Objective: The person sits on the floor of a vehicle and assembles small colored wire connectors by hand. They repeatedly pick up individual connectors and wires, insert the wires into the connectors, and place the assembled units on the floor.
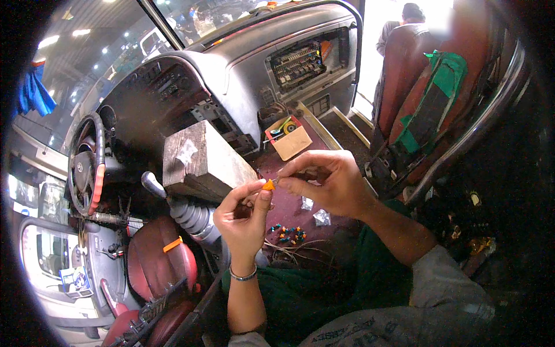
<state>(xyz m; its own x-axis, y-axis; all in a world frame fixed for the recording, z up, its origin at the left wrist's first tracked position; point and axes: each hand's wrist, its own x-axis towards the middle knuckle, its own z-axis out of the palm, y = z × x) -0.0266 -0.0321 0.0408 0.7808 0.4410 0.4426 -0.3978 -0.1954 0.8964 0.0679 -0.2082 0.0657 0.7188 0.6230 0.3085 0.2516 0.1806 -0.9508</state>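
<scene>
Thumb and forefinger of my left hand point(244, 218) pinch a small orange plastic piece point(269, 185), which tapers toward its top. My right hand point(330, 180) is closed in a pinch right beside it. Between those right fingertips there seems to be something tiny and pale, too small to name. Below the hands, several small orange and teal-blue plastic pieces point(289, 234) lie in a loose group on the dark red floor. Two small clear plastic bags point(322, 218) rest there too, near my right wrist.
A large wooden block point(199, 165) stands just beyond my left hand, by the gear lever point(153, 184). Farther off sits an open cardboard box point(295, 144) with tape and tools. Thin wires point(298, 250) trail along the floor. A person point(407, 20) is outside the doorway.
</scene>
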